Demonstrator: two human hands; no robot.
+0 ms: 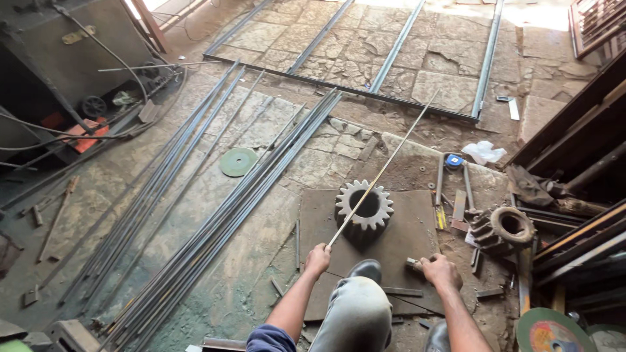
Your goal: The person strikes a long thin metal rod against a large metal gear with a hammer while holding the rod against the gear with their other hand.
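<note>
My left hand (317,258) grips the near end of a long thin metal rod (385,166) that slants up and to the right, lying across a large steel gear (364,207). The gear lies flat on a square metal plate (411,238) on the stone floor. My right hand (441,270) is closed on the handle of a tool, likely a hammer (413,264), resting low on the plate to the right of the gear. My knee and shoe (365,268) sit between the two hands.
A bundle of long steel bars (215,221) lies diagonally on the left beside a green cutting disc (238,161). A second gear (503,228), pliers and small tools lie at right. A welded frame (391,58) lies on the floor ahead, a machine (59,58) at far left.
</note>
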